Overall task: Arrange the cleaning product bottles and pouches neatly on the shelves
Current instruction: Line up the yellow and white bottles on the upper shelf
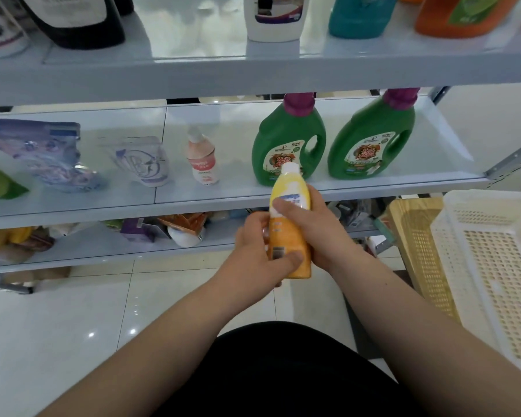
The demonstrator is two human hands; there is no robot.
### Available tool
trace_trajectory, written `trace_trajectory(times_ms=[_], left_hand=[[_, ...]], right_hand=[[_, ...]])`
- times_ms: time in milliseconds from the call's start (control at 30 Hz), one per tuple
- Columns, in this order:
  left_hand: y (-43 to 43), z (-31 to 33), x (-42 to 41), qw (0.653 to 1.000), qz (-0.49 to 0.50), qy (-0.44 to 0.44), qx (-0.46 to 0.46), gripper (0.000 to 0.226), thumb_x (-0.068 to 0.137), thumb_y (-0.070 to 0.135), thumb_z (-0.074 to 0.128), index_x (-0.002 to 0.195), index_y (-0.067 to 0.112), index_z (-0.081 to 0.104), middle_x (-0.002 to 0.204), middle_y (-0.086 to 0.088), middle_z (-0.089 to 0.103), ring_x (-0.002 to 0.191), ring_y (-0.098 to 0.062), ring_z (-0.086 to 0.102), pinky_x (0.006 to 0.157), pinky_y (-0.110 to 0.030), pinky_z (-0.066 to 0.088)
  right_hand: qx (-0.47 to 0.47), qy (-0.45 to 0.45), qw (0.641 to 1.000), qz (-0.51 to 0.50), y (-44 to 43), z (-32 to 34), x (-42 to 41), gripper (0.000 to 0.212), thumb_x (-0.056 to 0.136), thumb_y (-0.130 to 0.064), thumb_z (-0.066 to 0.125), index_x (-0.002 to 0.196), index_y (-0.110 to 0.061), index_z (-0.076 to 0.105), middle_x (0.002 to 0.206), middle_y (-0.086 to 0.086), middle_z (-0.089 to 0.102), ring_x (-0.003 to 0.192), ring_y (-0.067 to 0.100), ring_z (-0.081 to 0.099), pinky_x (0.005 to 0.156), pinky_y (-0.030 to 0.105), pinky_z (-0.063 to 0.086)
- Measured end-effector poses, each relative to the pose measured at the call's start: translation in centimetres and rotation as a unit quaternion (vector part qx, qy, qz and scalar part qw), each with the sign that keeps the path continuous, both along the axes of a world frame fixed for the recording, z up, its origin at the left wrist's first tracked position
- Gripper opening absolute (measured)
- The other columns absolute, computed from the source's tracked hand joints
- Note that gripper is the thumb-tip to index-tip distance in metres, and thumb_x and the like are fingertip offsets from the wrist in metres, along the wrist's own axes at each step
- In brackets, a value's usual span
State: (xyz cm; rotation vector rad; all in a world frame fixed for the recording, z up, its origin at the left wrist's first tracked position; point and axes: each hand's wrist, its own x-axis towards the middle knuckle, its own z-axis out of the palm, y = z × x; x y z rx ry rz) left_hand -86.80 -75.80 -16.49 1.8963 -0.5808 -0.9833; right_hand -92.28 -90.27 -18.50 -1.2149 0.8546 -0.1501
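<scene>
Left hand [253,254], right hand [319,233] around seemingly upright yellow bottle [287,236]

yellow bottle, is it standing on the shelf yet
No, the left hand and right hand both grip the yellow bottle in the air in front of the middle shelf.

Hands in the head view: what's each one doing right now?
Left hand: grips the lower part of the yellow-and-orange plastic bottle with a white cap.
Right hand: grips the same bottle's upper part.
</scene>
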Motion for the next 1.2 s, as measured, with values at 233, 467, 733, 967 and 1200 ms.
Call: trace_trajectory(times_ms=[233,467,733,967,1200], left_hand=[[0.5,0.4,2.9,0.965,0.010,0.261,-0.035,0.045,0.088,0.052,0.069,0.121,0.025,0.054,0.121,-0.007,0.068,0.106,-0.028,0.069,0.086,-0.054,0.060],[2.1,-0.6,3.4,0.993,0.010,0.106,-0.050,0.080,0.056,0.061,0.090,0.115,0.027,0.047,0.115,0.002,0.065,0.097,-0.012,0.067,0.071,-0.030,0.056],[4.2,-0.8,5.8,0.993,-0.093,0.054,-0.049,0.098,0.043,0.065,0.087,0.125,0.040,0.040,0.120,0.016,0.060,0.107,-0.007,0.064,0.087,-0.032,0.058],[5.2,-1.1,6.1,0.999,-0.031,-0.012,-0.007,0.079,0.052,0.053,0.090,0.119,0.038,0.051,0.106,0.015,0.066,0.098,-0.007,0.065,0.091,-0.038,0.057],[6.2,-2.0,6.4,0.960,0.009,-0.273,0.053,0.078,0.056,0.052,0.089,0.117,0.032,0.046,0.110,0.012,0.055,0.098,-0.008,0.055,0.079,-0.028,0.052]], right_hand=[[0.192,-0.150,0.966,-0.090,1.3,0.6,0.0,0.085,0.051,-0.039,0.086,0.125,-0.007,0.062,0.105,0.019,0.071,0.084,0.033,0.071,0.075,0.046,0.061],[0.022,-0.171,0.983,-0.055,2.8,1.5,1.3,0.063,0.072,-0.040,0.073,0.131,-0.024,0.057,0.114,0.007,0.072,0.103,0.028,0.071,0.086,0.049,0.061],[0.067,-0.212,0.975,-0.019,4.6,2.2,2.1,0.070,0.060,-0.032,0.075,0.124,-0.011,0.056,0.106,0.017,0.067,0.094,0.032,0.068,0.084,0.050,0.059],[-0.173,-0.078,0.976,0.107,5.0,4.2,2.7,0.028,0.089,-0.039,0.069,0.115,-0.036,0.060,0.106,-0.005,0.072,0.093,0.003,0.071,0.072,0.022,0.058],[-0.436,0.027,0.889,0.139,3.8,6.4,2.5,0.029,0.101,-0.043,0.050,0.095,-0.017,0.059,0.077,-0.003,0.057,0.069,0.016,0.055,0.061,0.037,0.050]])
